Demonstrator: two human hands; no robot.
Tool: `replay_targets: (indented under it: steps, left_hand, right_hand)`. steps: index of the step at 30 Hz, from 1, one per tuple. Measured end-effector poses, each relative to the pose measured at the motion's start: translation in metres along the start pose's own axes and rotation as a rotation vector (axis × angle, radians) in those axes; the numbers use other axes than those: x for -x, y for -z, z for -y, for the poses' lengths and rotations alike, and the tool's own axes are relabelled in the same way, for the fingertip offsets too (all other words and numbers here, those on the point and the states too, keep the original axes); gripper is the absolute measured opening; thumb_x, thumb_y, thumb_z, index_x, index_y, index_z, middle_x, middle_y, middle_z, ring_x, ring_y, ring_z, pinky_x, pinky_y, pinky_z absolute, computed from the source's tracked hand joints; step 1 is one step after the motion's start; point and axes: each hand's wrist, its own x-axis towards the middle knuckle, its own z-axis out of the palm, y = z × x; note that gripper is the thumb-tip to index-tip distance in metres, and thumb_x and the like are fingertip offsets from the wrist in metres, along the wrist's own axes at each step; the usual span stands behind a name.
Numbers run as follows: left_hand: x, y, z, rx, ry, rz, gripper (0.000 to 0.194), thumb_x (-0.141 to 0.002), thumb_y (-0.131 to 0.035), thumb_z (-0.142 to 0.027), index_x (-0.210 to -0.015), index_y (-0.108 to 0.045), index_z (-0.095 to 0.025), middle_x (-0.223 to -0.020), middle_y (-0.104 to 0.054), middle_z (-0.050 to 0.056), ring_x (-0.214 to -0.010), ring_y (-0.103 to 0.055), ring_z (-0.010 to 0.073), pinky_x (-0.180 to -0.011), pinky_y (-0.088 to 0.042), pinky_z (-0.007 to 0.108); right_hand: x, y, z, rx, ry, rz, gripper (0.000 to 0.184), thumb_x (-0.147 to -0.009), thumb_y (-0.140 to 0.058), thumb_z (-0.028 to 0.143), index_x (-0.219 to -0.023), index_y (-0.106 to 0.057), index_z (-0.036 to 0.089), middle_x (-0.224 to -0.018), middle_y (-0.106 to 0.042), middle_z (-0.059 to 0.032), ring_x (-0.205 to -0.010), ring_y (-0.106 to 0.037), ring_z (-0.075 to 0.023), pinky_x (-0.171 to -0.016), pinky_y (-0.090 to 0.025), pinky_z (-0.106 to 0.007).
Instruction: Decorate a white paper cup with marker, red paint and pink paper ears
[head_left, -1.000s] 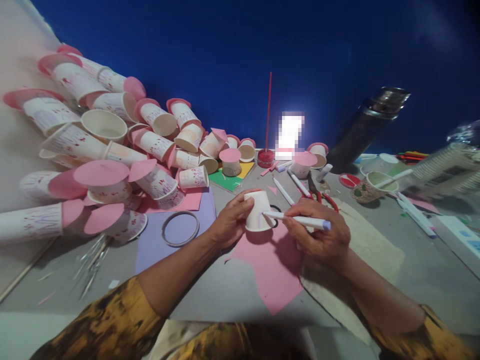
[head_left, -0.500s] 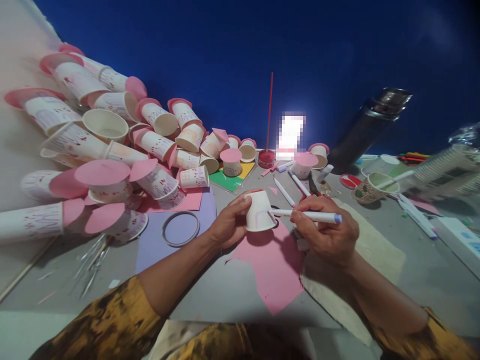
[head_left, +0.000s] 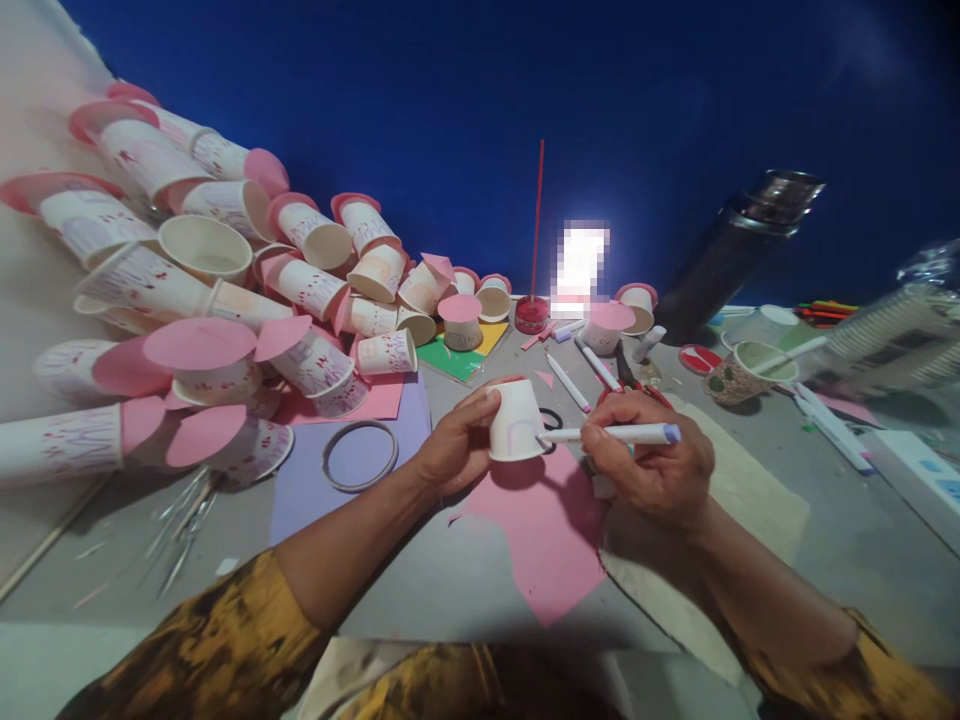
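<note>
My left hand point(head_left: 463, 442) is closed round the side of a small white paper cup point(head_left: 516, 415), held upside down with its rim lowest. Faint purple lines curve over the cup's wall. In my right hand point(head_left: 656, 460) is a white felt-tip pen point(head_left: 630, 434) with a purple end, and its tip meets the cup's right side near the rim. Beneath the cup lies a cut sheet of pink paper point(head_left: 551, 560). Scissors point(head_left: 553, 418), partly hidden, rest behind the pen.
Decorated paper cups with pink tops point(head_left: 201, 345) pile up on the left. A grey ring point(head_left: 328, 470) lies on purple paper point(head_left: 296, 510), with thin brushes point(head_left: 184, 525) nearby. To the right stand a dark flask point(head_left: 731, 250), a speckled pen cup point(head_left: 739, 375) and stacked cups point(head_left: 874, 335).
The pen tip has moved slightly down along the cup's right side, towards the rim. Both hands keep their hold. The whole view has shifted a little.
</note>
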Motion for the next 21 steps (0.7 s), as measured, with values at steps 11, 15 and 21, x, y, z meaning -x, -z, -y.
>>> replay_targets:
  steps: [11, 15, 21]
  left_hand:
    - [-0.0009, 0.0032, 0.0005, -0.013, -0.012, -0.005, 0.045, -0.078, -0.087, -0.036, -0.117, -0.075, -0.015, -0.099, -0.078, 0.009, -0.090, -0.073, 0.0238, -0.085, -0.060, 0.037]
    - [-0.0009, 0.0021, -0.0001, -0.026, 0.001, -0.010, 0.049, -0.076, -0.088, -0.037, -0.118, -0.075, -0.015, -0.103, -0.079, 0.011, -0.093, -0.073, 0.0259, -0.086, -0.061, 0.039]
    - [-0.0002, -0.0005, -0.0008, -0.015, 0.003, -0.002, 0.044, -0.078, -0.086, -0.034, -0.116, -0.076, -0.014, -0.098, -0.078, 0.009, -0.089, -0.073, 0.0235, -0.084, -0.061, 0.037]
  right_hand:
    - [-0.0006, 0.0036, 0.0010, -0.019, -0.024, 0.054, 0.013, -0.088, -0.065, 0.020, -0.075, -0.063, 0.023, -0.059, -0.064, 0.0036, -0.041, -0.049, -0.0104, -0.043, -0.038, -0.026]
    - [-0.0006, 0.0043, 0.0008, -0.033, -0.015, 0.039, 0.012, -0.088, -0.063, 0.018, -0.077, -0.062, 0.023, -0.062, -0.066, 0.0027, -0.045, -0.053, -0.0119, -0.045, -0.039, -0.026]
    - [-0.0002, 0.0043, 0.0010, -0.037, -0.028, 0.081, 0.013, -0.089, -0.064, 0.020, -0.076, -0.062, 0.023, -0.061, -0.065, 0.0029, -0.046, -0.053, -0.0121, -0.047, -0.041, -0.026]
